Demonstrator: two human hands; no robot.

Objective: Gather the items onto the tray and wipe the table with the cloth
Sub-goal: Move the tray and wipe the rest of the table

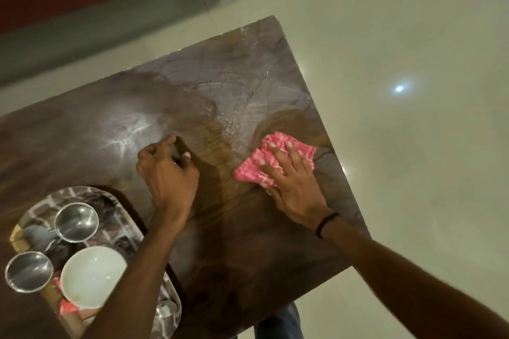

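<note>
The fingers (286,151) of the right hand (292,181) lay spread and flat on the pink cloth (264,170), pinning it to the surface (234,228) rather than gripping it, which suited a wiping stroke: the broad palm pushed the fabric against the dark stone-patterned top. The cloth sat right of the frame's centre, close to the surface's right edge, just below a patch of wet droplets (228,121) that it had probably been set there to clear.

The left hand (165,170), at centre frame, was loosely curled, fingertips touching the surface and holding nothing; it seemed to brace the person while the other arm worked.

At lower left the oval tray (115,201) carried two steel bowls (76,221) (29,271) and a white bowl (92,275), grouped together so the rest of the surface lay free for wiping. Something red and pink showed under the white bowl, too hidden to name. Gathering looked finished; the wiping was under way.
</note>
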